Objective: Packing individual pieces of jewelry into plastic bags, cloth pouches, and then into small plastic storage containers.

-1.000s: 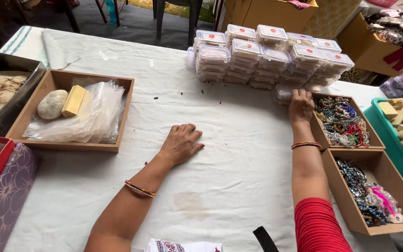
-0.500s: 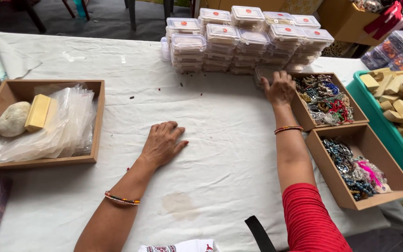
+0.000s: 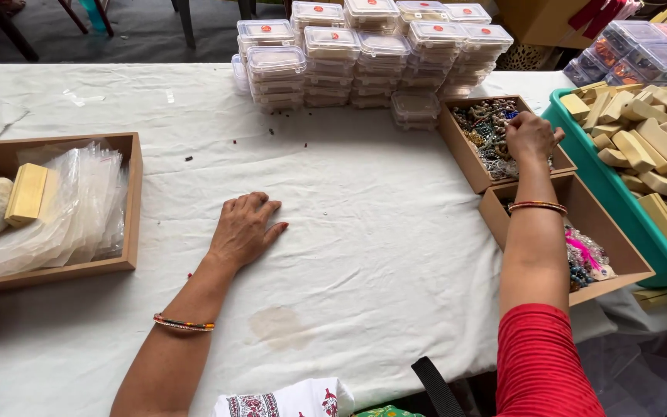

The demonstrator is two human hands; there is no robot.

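Reaching into the far cardboard box (image 3: 466,150) of mixed beaded jewellery (image 3: 486,133), the right hand (image 3: 530,135) is seen curled over the tangled pieces, knuckles up, fingers bent down into the heap. Whether a piece is actually pinched cannot be told: the fingertips are hidden by the back of the hand. The grip is judged partly closed, in contact with the jewellery at least.

Risk noted: the pieces lie knotted together, so a lifted strand could be expected to drag neighbours over the box wall and scatter beads onto the white table (image 3: 364,232). A few small dark specks are already seen loose on the cloth near the stacked clear plastic containers (image 3: 364,54). The short stack (image 3: 416,108) standing just beside the box could be knocked if the wrist is swung left.

The left hand (image 3: 245,228) is laid flat, palm down, fingers spread, on bare cloth; nothing is held. The nearer box (image 3: 604,224) with more beads lies under the right forearm; snagging of the bangle (image 3: 537,206) is judged possible.
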